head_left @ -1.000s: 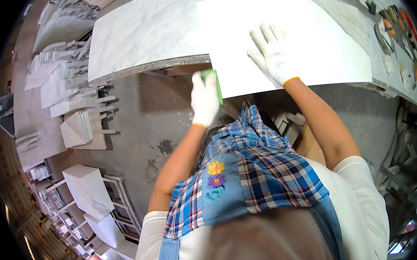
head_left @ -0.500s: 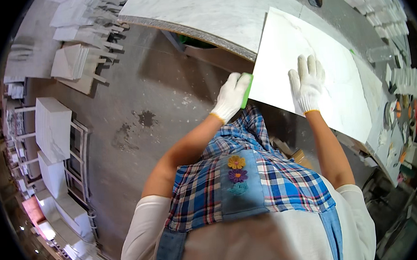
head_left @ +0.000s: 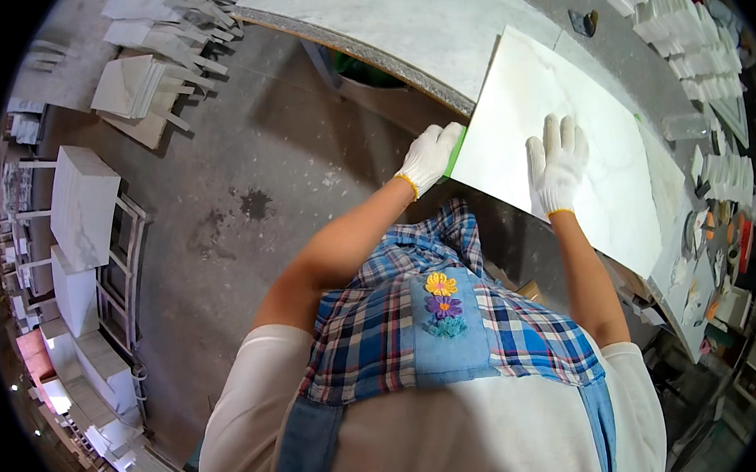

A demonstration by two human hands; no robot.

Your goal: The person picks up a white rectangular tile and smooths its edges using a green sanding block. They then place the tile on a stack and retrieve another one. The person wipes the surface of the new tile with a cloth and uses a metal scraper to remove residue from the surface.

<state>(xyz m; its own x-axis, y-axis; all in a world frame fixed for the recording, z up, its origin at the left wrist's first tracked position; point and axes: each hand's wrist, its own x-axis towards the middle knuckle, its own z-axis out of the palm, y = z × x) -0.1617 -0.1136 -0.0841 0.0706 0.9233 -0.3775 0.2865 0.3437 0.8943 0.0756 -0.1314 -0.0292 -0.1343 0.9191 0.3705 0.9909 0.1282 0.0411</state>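
A large white marble-look tile (head_left: 603,194) with faint grey veins lies on the worktable, and its left edge sticks out past the slab. My left hand (head_left: 429,157), in a white knit glove, has its fingers wrapped round a green pad (head_left: 455,152). The pad is pressed to the tile's left edge, near the close corner; most of it is hidden by the fingers. My right hand (head_left: 559,164), gloved likewise, rests flat on the tile's top near its close edge, with the fingers stretched out and nothing held.
A pale marble slab (head_left: 398,24) forms the tabletop beyond the tile. Stacked tiles on a metal rack (head_left: 126,271) stand at left, with more tile stacks (head_left: 129,87) at far left. A clear plastic container (head_left: 684,127) and assorted tools sit at right.
My left hand has slid the green pad a little farther away along the tile's left edge. The right hand stays flat on the tile. The whole view has shifted slightly.
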